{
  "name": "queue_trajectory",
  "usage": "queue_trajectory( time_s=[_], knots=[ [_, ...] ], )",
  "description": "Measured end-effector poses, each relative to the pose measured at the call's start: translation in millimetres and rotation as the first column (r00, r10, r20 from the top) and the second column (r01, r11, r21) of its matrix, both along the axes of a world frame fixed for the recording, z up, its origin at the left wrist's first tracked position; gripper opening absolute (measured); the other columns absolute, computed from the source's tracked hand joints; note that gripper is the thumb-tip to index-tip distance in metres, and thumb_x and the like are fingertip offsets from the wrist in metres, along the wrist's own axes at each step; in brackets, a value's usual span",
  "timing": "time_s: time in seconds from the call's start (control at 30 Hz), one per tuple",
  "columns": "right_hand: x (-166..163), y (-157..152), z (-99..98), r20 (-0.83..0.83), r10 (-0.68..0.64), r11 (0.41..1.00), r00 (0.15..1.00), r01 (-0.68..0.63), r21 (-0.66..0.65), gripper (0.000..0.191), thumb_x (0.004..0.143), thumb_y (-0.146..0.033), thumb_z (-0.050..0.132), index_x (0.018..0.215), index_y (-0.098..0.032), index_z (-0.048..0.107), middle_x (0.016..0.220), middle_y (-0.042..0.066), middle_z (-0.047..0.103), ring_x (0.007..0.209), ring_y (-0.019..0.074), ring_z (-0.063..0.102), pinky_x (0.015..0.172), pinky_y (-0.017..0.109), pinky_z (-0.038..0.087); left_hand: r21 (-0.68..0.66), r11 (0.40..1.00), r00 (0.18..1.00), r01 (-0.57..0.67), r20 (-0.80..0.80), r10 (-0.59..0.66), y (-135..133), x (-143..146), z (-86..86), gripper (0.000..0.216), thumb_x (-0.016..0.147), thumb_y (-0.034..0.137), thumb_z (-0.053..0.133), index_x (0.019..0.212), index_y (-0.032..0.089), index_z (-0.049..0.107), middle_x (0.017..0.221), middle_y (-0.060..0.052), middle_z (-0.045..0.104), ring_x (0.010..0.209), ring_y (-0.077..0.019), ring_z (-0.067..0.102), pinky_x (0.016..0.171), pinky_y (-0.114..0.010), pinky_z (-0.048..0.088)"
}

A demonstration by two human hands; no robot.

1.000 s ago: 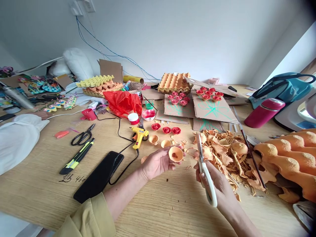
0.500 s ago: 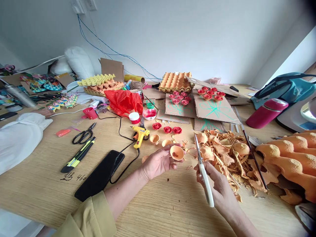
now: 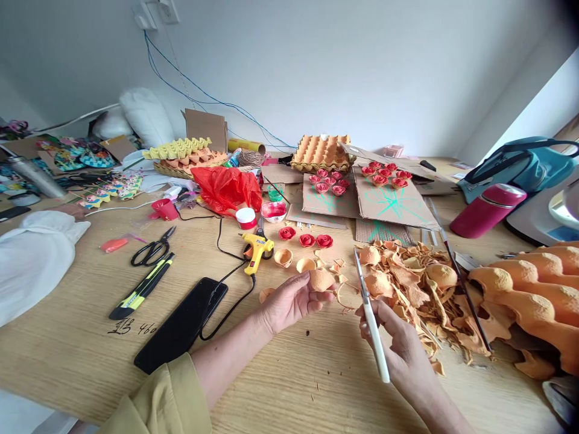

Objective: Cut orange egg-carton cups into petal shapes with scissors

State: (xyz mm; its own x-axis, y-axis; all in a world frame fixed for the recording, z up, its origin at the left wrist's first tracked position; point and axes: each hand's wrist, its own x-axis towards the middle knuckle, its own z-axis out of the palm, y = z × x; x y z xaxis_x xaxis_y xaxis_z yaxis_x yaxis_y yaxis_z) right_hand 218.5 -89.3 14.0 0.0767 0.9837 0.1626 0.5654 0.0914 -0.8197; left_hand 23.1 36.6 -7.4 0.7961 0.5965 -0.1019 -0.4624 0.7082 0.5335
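Right hand (image 3: 400, 349): scissors (image 3: 368, 307) pointing away, tips leftward; left hand (image 3: 284, 301): cup (image 3: 320, 279).

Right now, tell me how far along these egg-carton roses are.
Done: red roses sit on the cardboard panels, and three loose roses lie on the table. In hand: the left hand holds an unpainted carton cup; the right hand holds scissors. Left: two plain cups unpainted, and an egg tray with uncut cups beside the scraps.
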Motion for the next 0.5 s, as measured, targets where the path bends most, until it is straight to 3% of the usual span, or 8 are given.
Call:
queue_trajectory(
  time_s=[0.5],
  knots=[
    [0.5,0.7,-7.6,0.253,0.051,0.992,0.966,-0.078,0.099,0.022,0.093,-0.032,0.053,0.075,-0.023,0.046,0.07,-0.001,0.054,0.069,0.0182,0.048,0.067,0.031,0.043,-0.024,0.996,0.996,0.088,0.008,-0.088,-2.1,-0.4,-1.3,0.041,0.099,0.037,0.05,0.103,0.001,0.069,0.096,-0.019,0.075,0.076,-0.0174,0.073,0.059,-0.02,0.054]
  ],
)
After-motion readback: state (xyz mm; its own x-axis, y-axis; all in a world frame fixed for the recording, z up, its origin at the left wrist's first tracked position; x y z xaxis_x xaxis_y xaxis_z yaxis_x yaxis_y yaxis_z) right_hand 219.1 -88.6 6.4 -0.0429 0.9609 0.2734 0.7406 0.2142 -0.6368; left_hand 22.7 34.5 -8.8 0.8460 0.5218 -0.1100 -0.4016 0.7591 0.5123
